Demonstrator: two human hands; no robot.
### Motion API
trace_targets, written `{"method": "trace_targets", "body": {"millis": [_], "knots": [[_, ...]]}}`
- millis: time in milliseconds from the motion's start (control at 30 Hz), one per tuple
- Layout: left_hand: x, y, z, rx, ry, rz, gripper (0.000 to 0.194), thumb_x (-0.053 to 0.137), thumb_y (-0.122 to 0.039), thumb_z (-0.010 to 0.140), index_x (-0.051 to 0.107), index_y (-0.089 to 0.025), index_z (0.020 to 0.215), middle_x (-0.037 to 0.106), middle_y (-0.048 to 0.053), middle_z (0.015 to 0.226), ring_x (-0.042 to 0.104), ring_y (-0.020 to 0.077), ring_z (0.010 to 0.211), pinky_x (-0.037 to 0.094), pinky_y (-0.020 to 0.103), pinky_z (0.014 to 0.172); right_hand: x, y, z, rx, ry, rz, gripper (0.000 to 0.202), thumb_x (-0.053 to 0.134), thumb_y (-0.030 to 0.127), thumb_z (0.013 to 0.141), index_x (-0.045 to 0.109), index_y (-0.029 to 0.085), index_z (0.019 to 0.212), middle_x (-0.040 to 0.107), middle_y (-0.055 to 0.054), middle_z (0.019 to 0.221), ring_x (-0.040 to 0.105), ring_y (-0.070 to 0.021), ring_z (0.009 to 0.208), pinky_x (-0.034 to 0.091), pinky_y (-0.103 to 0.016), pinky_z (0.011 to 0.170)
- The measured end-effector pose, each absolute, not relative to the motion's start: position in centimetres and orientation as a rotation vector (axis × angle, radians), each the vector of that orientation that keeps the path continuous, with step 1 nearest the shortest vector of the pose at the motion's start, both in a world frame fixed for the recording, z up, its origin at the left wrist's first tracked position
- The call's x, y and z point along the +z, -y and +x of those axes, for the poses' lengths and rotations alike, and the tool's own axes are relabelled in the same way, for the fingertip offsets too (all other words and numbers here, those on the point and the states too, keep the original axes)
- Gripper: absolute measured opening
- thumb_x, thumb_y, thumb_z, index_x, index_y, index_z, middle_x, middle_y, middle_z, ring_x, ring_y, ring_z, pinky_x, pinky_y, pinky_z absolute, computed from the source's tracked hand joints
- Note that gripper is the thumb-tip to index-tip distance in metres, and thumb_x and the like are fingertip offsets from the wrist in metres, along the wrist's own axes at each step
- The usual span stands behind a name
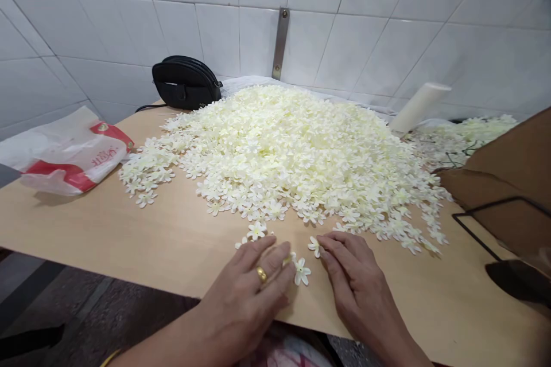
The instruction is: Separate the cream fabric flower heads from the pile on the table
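A large heap of pale cream artificial flowers (297, 155) covers the middle of the wooden table. Near the front edge, my left hand (253, 287), with a gold ring, has its fingers bent and close together over a few small blossoms; what lies under the fingertips is partly hidden. To the right, my right hand (359, 275) pinches a single white flower (314, 246) between thumb and forefinger. One loose blossom (302, 272) lies between the two hands, and another (256, 230) sits just beyond my left hand.
On the left of the table (172, 246) lies a red and white plastic bag (81, 155). A black pouch (185, 83) stands against the tiled wall. Behind the heap at right is a white roll (418, 108). Brown cardboard (512, 183) and a black metal frame (477, 235) occupy the right side.
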State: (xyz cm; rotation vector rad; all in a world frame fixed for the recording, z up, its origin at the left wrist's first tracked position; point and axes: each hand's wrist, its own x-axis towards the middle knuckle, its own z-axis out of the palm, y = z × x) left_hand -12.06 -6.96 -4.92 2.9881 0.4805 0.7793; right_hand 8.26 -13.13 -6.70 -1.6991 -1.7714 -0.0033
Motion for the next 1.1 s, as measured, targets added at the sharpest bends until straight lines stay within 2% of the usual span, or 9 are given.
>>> {"method": "trace_targets", "body": {"millis": [133, 300, 433, 600, 700, 800, 900, 967, 1100], "knots": [[-5.2, 7.4, -10.3, 0.608, -0.382, 3.03, 0.03, 0.043, -0.019, 0.086, 0.049, -0.014, 0.115, 0.049, 0.008, 0.124, 0.038, 0.0291, 0.118, 0.039, 0.047, 0.095, -5.3, 12.3, 7.9, 0.036, 1.813, -1.673, 0.018, 0.04, 0.016, 0.086, 0.057, 0.018, 0.092, 0.054, -0.006, 0.088, 0.047, -0.0195, 0.086, 0.04, -0.035, 0.074], [-5.6, 7.3, -10.7, 0.628, -0.516, 2.993, 0.03, 0.044, -0.02, 0.085, 0.049, -0.012, 0.114, 0.054, 0.01, 0.117, 0.041, 0.0301, 0.115, 0.04, 0.049, 0.094, -3.4, 8.4, 6.3, 0.08, 1.968, -1.637, 0.016, 0.043, 0.014, 0.084, 0.058, 0.019, 0.086, 0.056, -0.004, 0.082, 0.046, -0.0179, 0.081, 0.035, -0.034, 0.075], [-5.3, 7.2, -11.7, 0.618, -0.613, 2.974, 0.03, 0.045, -0.022, 0.085, 0.05, -0.012, 0.113, 0.055, 0.011, 0.114, 0.042, 0.029, 0.113, 0.04, 0.047, 0.094, -3.9, 5.6, 5.4, 0.047, 2.147, -1.595, 0.013, 0.046, 0.013, 0.081, 0.058, 0.018, 0.082, 0.056, -0.004, 0.081, 0.045, -0.0194, 0.083, 0.032, -0.034, 0.074], [-5.5, 6.8, -12.2, 0.56, -0.691, 2.934, 0.029, 0.043, -0.029, 0.086, 0.049, -0.014, 0.11, 0.053, 0.011, 0.115, 0.042, 0.0273, 0.113, 0.04, 0.045, 0.094, -5.1, 4.6, 5.7, -0.088, 2.142, -1.48, 0.018, 0.042, 0.012, 0.082, 0.054, 0.018, 0.07, 0.053, -0.003, 0.07, 0.044, -0.0181, 0.074, 0.029, -0.033, 0.071], [-5.6, 6.7, -12.2, 0.597, -0.708, 2.915, 0.029, 0.045, -0.032, 0.085, 0.05, -0.014, 0.107, 0.054, 0.011, 0.112, 0.043, 0.0262, 0.111, 0.04, 0.043, 0.093, -5.0, 4.7, 6.0, -0.116, 2.083, -1.446, 0.017, 0.041, 0.015, 0.084, 0.052, 0.018, 0.071, 0.053, -0.002, 0.069, 0.043, -0.0174, 0.071, 0.028, -0.033, 0.07], [-5.3, 6.9, -12.3, 0.588, -0.703, 2.898, 0.029, 0.046, -0.029, 0.084, 0.048, -0.014, 0.11, 0.054, 0.012, 0.113, 0.043, 0.0259, 0.112, 0.041, 0.044, 0.094, -4.7, 4.7, 6.2, -0.165, 2.046, -1.485, 0.018, 0.041, 0.017, 0.085, 0.051, 0.018, 0.07, 0.054, -0.003, 0.071, 0.044, -0.0175, 0.072, 0.029, -0.033, 0.07], [-5.1, 6.9, -12.4, 0.586, -0.698, 2.887, 0.03, 0.045, -0.023, 0.084, 0.048, -0.013, 0.112, 0.054, 0.013, 0.113, 0.044, 0.027, 0.112, 0.042, 0.046, 0.093, -4.4, 4.7, 6.6, -0.24, 2.034, -1.526, 0.015, 0.04, 0.016, 0.085, 0.055, 0.017, 0.087, 0.056, -0.004, 0.078, 0.046, -0.019, 0.078, 0.03, -0.034, 0.071], [-5.2, 6.8, -12.4, 0.65, -0.678, 2.881, 0.03, 0.044, -0.021, 0.083, 0.048, -0.011, 0.111, 0.054, 0.014, 0.112, 0.045, 0.0274, 0.11, 0.043, 0.046, 0.092, -4.2, 5.0, 7.0, -0.279, 2.028, -1.527, 0.021, 0.04, 0.015, 0.085, 0.055, 0.017, 0.099, 0.057, -0.005, 0.082, 0.047, -0.0196, 0.081, 0.031, -0.034, 0.072], [-5.3, 6.6, -12.5, 0.704, -0.661, 2.861, 0.028, 0.046, -0.019, 0.083, 0.05, -0.011, 0.109, 0.055, 0.014, 0.111, 0.046, 0.0259, 0.11, 0.042, 0.045, 0.094, -4.0, 7.3, 8.4, -0.283, 1.979, -1.538, 0.017, 0.042, 0.015, 0.085, 0.057, 0.018, 0.093, 0.058, -0.005, 0.082, 0.048, -0.0192, 0.081, 0.032, -0.035, 0.073]]}}
